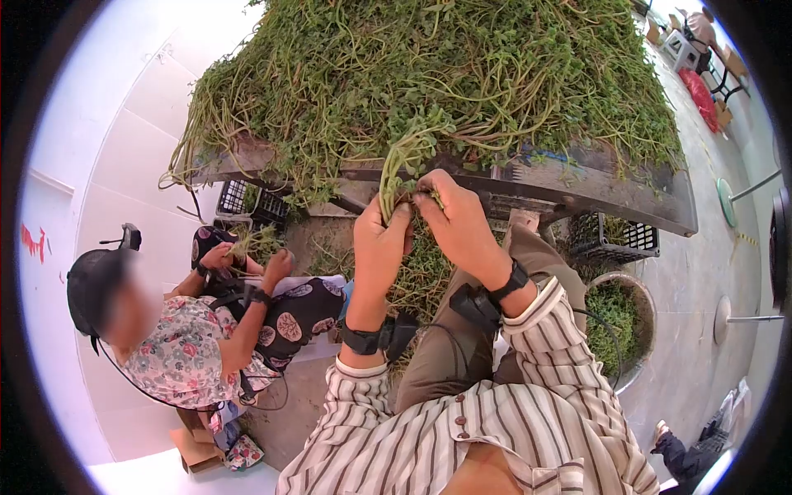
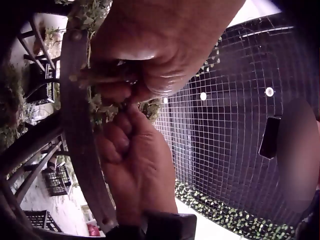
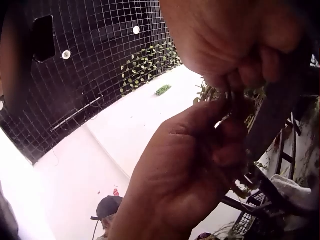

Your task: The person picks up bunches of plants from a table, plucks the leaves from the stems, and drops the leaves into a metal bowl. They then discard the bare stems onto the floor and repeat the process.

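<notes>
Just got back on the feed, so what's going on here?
The wearer's left hand grips a small bunch of green stems, while the right hand pinches greenery close beside it. In front, a big tangled heap of plants covers most of the table. Beside them, another person also holds some greens.

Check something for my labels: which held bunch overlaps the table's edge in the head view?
The bunch in the striped-sleeved person's left hand; the black-capped person's bunch appears below that edge.
</notes>
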Motion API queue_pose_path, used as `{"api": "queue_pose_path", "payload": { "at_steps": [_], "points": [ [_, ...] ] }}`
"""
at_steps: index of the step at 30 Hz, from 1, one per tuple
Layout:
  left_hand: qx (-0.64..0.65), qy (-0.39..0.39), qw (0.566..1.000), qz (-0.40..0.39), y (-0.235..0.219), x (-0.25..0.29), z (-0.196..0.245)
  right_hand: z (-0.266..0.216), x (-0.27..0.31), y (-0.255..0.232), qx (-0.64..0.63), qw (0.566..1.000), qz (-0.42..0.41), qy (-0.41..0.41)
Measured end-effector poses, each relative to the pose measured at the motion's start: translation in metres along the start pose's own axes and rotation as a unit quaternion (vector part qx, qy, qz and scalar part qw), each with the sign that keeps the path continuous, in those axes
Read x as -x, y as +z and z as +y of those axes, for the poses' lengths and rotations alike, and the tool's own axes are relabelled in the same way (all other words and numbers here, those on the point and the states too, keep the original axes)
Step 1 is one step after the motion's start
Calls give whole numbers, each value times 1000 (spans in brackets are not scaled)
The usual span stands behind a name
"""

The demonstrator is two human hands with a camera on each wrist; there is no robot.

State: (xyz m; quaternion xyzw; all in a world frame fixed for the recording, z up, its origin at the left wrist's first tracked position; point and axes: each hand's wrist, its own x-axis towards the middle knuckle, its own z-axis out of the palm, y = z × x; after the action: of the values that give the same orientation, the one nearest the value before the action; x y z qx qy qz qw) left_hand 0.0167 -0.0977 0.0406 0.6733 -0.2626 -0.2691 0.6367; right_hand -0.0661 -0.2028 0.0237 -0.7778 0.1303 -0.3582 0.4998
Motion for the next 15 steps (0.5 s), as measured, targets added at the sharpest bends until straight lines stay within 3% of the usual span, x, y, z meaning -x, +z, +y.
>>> {"api": "queue_pose_path", "payload": {
  "at_steps": [2, 4, 5, 7, 10, 12, 13, 15],
  "points": [
    [-24, -16, 999, -27, -1, 1, -1, 1, 0, 1, -15, 1000, -4, 0],
    [-113, 64, 991, -29, -1, 0, -7, 0, 0, 2, -30, 1000, -9, 0],
    [-113, 64, 991, -29, 0, 0, -7, -1, 1, 3, -31, 999, -11, 4],
    [-233, 227, 946, -4, 1, -1, -6, -2, 0, 4, -32, 999, -13, 8],
    [-215, 199, 956, -3, 2, 0, -5, -3, -4, 1, -93, 995, 12, 31],
    [-225, 155, 962, -12, -1, 3, -2, -2, -9, -11, -260, 948, 33, 180],
    [-234, 110, 966, -21, -3, 4, 0, -3, -10, -16, -298, 931, 34, 207],
    [-222, 102, 969, -30, -2, 4, 2, -1, -10, -24, -354, 905, 10, 236]
  ]
}}
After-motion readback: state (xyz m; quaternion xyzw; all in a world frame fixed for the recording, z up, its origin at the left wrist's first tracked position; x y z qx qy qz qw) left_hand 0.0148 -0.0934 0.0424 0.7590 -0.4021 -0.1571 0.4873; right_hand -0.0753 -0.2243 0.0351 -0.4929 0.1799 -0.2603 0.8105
